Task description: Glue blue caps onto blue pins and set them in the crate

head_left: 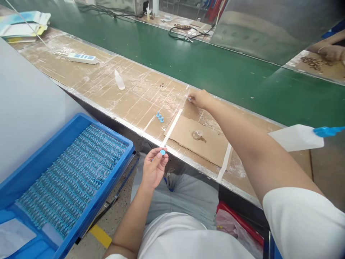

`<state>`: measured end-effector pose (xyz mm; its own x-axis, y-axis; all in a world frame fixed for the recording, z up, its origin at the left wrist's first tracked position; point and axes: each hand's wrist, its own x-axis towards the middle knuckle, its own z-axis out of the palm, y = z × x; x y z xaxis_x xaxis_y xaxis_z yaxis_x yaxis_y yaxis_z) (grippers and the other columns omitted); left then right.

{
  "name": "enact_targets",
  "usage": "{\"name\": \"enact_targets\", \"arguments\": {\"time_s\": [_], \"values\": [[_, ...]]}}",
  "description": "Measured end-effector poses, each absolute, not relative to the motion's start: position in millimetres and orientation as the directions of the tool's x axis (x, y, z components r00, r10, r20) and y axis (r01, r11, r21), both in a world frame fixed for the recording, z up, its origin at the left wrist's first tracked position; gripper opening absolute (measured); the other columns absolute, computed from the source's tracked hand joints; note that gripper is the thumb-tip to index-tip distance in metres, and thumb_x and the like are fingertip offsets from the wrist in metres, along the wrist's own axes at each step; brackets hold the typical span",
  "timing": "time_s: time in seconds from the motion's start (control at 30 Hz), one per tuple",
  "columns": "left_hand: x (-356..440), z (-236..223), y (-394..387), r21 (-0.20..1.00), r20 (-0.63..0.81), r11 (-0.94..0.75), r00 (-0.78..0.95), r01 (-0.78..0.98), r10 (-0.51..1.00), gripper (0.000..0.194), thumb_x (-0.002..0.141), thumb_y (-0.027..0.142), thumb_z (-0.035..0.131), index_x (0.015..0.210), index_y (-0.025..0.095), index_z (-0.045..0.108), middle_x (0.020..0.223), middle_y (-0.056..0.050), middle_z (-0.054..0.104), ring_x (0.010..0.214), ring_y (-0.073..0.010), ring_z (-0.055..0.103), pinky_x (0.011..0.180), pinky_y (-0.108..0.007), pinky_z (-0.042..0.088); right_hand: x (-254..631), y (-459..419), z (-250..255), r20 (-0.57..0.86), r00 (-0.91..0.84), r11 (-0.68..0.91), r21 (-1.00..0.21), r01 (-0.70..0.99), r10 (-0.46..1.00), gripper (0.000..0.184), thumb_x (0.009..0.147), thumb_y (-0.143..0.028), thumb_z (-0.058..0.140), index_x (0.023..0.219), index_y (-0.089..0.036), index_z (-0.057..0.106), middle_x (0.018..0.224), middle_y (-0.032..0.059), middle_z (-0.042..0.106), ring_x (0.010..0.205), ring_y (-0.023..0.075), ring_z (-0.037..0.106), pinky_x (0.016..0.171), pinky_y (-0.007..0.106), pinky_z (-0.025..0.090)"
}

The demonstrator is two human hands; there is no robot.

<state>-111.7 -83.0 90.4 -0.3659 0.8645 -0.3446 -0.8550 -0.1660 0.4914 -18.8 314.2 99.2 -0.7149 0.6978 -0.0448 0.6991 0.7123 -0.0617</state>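
Note:
My left hand point(154, 169), just off the table's near edge, pinches a small round blue plastic piece point(162, 152) between thumb and fingers. Farther out, my right hand point(198, 99) is down at the tabletop near the belt, its fingertips pressed together; a pale bit shows at them, too small to name. Between the hands, several small blue stemmed pieces point(160, 117) stand in a short row. A small clear cup point(197, 135) rests on a flat cardboard sheet point(185, 130). A few tiny black bits point(161, 85) lie left of my right hand.
On my left is a blue tray point(128, 145) with dense rows of blue pieces. A white dropper bottle point(119, 80) and power strip point(82, 58) lie on the table point(134, 108). A blue-tipped white bottle point(299, 138) is at right. Beyond the green belt point(167, 54) is another person's hand point(331, 52).

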Motion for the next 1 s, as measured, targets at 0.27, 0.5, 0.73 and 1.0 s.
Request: {"name": "enact_targets", "arguments": {"time_s": [0.27, 0.5, 0.73, 1.0], "values": [[-112, 89, -84, 0.472, -0.351, -0.164, -0.355, -0.866, 0.867, 0.021, 0.071, 0.019, 0.081, 0.091, 0.018, 0.074, 0.098, -0.004, 0.076, 0.078, -0.0071, 0.071, 0.072, -0.011, 0.057, -13, 294, 114, 0.032, -0.63, 0.613, -0.271, 0.742, 0.776, 0.02, 0.082, -0.022, 0.064, 0.1, -0.017, 0.072, 0.092, 0.0049, 0.074, 0.088, 0.0225, 0.068, 0.087, 0.036, 0.052], [-105, 86, -87, 0.449, -0.345, -0.114, -0.29, -0.886, 0.893, 0.022, 0.071, 0.018, 0.081, 0.092, 0.019, 0.074, 0.098, -0.004, 0.076, 0.079, -0.0077, 0.072, 0.074, -0.012, 0.057, 57, 218, 113, 0.112, -0.378, 0.272, -0.875, 0.4, 0.919, 0.025, 0.075, -0.031, 0.074, 0.095, -0.018, 0.068, 0.078, 0.0045, 0.072, 0.07, 0.0182, 0.068, 0.062, 0.031, 0.057], [-87, 86, -85, 0.43, -0.337, -0.058, -0.22, -0.901, 0.915, 0.022, 0.073, 0.018, 0.08, 0.094, 0.017, 0.074, 0.098, -0.005, 0.075, 0.08, -0.0074, 0.071, 0.075, -0.012, 0.057, 104, 151, 99, 0.072, -0.229, 0.112, -0.98, 0.166, 0.971, 0.04, 0.063, -0.045, 0.085, 0.092, -0.02, 0.073, 0.076, 0.0036, 0.073, 0.07, 0.0176, 0.071, 0.062, 0.029, 0.06], [-75, 90, -84, 0.438, -0.334, -0.039, -0.203, -0.898, 0.92, 0.022, 0.073, 0.018, 0.08, 0.094, 0.017, 0.074, 0.098, -0.005, 0.075, 0.081, -0.0078, 0.072, 0.075, -0.012, 0.057, 95, 124, 88, 0.199, -0.188, 0.218, -0.972, 0.086, 0.962, 0.036, 0.069, -0.047, 0.081, 0.094, -0.023, 0.072, 0.08, 0.0017, 0.073, 0.075, 0.0186, 0.072, 0.069, 0.034, 0.062]]}}
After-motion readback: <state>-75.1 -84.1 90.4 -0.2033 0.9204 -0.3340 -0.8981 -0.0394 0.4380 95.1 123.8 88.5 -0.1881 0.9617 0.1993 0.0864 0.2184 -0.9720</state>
